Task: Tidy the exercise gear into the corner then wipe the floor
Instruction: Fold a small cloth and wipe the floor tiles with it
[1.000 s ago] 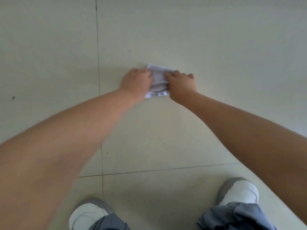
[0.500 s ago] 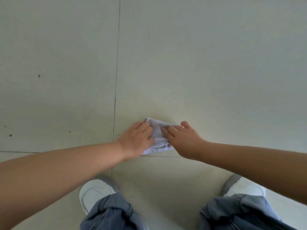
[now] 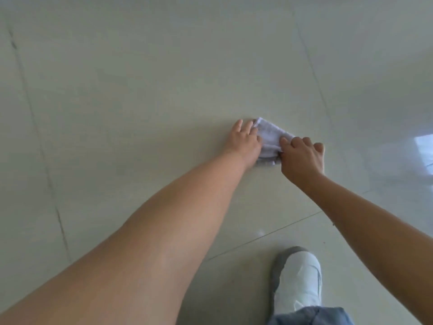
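Note:
A small folded white cloth lies flat on the pale tiled floor. My left hand presses down on its left side, fingers spread forward. On the cloth's right side my right hand presses with fingers curled over the edge. Both arms reach far out in front of me. Most of the cloth's near edge is hidden under my hands. No exercise gear is in view.
My right foot in a white shoe stands on the floor at the lower right, with a blue-grey trouser cuff above it. Dark tile seams run across the floor. A bright window reflection shines at the right edge.
Both hands have pushed the cloth forward and to the right, away from my feet. My arms are stretched further out, and only one shoe shows now.

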Motion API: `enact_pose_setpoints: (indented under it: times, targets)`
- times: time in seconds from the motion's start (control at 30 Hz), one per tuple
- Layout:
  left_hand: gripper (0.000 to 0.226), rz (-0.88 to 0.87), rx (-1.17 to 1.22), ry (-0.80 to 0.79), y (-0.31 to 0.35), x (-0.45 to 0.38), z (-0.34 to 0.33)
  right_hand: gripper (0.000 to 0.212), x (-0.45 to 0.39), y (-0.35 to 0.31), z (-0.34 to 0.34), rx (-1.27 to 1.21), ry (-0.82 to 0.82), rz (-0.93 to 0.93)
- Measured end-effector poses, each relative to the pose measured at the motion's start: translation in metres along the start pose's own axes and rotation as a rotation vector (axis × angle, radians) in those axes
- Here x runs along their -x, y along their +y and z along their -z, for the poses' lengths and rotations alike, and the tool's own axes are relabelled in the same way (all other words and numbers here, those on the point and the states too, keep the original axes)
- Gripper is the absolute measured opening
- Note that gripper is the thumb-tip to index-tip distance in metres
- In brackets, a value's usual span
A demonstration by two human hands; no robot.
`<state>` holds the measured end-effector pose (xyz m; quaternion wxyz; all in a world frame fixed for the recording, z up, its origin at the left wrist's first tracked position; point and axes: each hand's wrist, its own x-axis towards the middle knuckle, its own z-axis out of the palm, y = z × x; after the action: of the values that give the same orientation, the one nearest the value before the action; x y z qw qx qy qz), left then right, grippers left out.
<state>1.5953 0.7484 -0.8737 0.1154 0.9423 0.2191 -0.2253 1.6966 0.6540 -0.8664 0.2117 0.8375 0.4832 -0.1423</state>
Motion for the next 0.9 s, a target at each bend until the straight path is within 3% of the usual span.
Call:
enact_pose_setpoints:
  times: [0.13,0.27,0.37,0.5,0.7,0.9]
  targets:
    - [0.044,0.090,0.052,0.034,-0.024,-0.027,0.013,0.048,-0.045,-0.009,0.019,-0.112,0.038,-0.075]
    - [0.044,0.258,0.045,0.062,-0.074,-0.031,0.015,0.048,-0.088,-0.051,0.043,-0.216,0.074,-0.012]
    - [0.043,0.281,0.015,0.080,-0.108,-0.006,0.012,0.047,-0.080,-0.098,0.049,-0.301,0.081,0.025]
    - [0.044,0.145,-0.009,0.006,-0.116,0.027,0.005,0.048,-0.038,-0.124,0.036,-0.290,0.038,0.057]
    - [0.044,-0.216,-0.084,-0.077,-0.084,0.059,-0.009,0.047,0.040,-0.106,0.018,-0.193,-0.159,0.016]
    - [0.045,-0.267,-0.163,-0.147,-0.017,0.075,-0.030,0.041,0.094,-0.063,0.007,0.044,-0.299,-0.053]
